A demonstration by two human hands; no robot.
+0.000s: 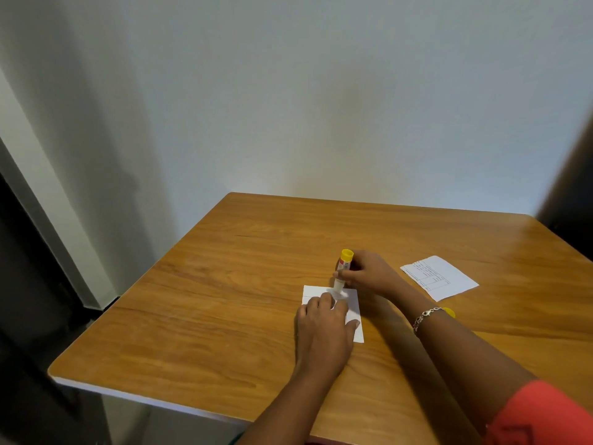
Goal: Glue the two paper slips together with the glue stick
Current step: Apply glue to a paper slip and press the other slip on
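The wooden table (224,316) fills the lower half of your view. Your left hand (324,329) lies near its middle on the first slip (353,300), fingers flat and pressing down, grasping nothing. Your right hand (365,274), at 1 o'clock from the left, is clenched round the glue stick (343,268). The stick stands nearly upright with its pale tip touching the slip's far edge. The second slip (439,277) lies print up, well apart at 2 o'clock from the first. The yellow cap (450,312) peeks out behind your right wrist, at 3 o'clock from the first slip.

I judge 3 risks from here:
- If you ease the left hand while dragging the stick, the thin paper will likely slide or crumple.
- If you run the tip past the edge, you smear glue on the wood and the slip may stick there.
- If your right forearm sweeps back, it could knock the cap away.
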